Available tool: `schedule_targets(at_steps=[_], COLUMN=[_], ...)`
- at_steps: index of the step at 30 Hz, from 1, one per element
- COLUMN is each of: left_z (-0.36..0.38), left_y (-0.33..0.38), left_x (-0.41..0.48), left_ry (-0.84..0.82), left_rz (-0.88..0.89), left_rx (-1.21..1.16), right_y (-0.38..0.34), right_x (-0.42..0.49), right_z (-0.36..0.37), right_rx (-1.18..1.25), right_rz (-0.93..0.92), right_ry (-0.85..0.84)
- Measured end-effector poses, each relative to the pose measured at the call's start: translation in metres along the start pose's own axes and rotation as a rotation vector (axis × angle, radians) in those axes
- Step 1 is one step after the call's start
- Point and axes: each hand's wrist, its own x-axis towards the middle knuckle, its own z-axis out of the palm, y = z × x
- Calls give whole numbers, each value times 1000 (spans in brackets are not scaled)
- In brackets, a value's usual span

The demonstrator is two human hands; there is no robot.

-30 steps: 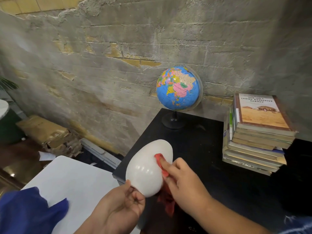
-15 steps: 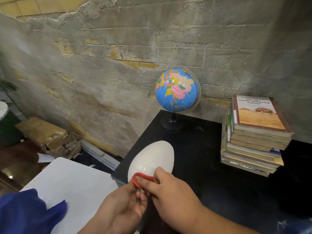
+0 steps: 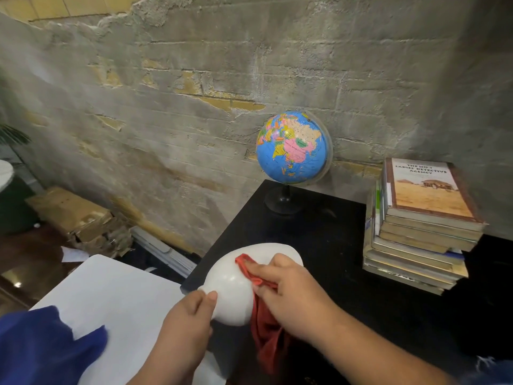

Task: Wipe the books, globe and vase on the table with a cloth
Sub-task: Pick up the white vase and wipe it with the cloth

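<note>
My right fingers (image 3: pixel 259 271) lie close together, curled over the red cloth (image 3: pixel 267 340) and pressing its bunched edge to the upper side of the vase (image 3: pixel 231 282). The rest of the cloth hangs from under my right hand (image 3: pixel 288 298), down past the vase's right side. My left thumb (image 3: pixel 210 297) sits on the white shell, and my left hand (image 3: pixel 188 315) is clamped round the vase's narrow end; its other fingers are hidden behind it.

The vase is smooth, white and egg-shaped. I hold it tipped on its side, with the broad end pointing away from me, over the near left corner of the black table (image 3: pixel 319 245). I cannot tell whether it touches the tabletop.

Beyond the vase, well apart from it, the globe (image 3: pixel 291 147) stands upright on its black foot by the wall (image 3: pixel 194 79); its map lettering is too small to read. Beyond the vase and to its right is the stack of books (image 3: pixel 422 226). The top cover reads "THE NO 1 LADIES DETECTIVE AGENCY" above a sandy picture.

Left of the vase lies a white surface (image 3: pixel 111 295), with blue fabric (image 3: pixel 41 348) over its near corner. Farther left, a battered box (image 3: pixel 69 212) sits on the floor against the wall.
</note>
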Motion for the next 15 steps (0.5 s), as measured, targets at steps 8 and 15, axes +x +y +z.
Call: schedule_targets(at_steps=[8, 15], left_z=[-4, -5], left_y=[3, -8], left_x=[-1, 0], left_ry=[9, -10], left_rz=[272, 430], left_rx=[276, 399], right_y=[48, 40], right_x=[1, -18], right_z=[-20, 0], right_rx=[11, 198], right_rz=[315, 185], right_ry=[164, 229])
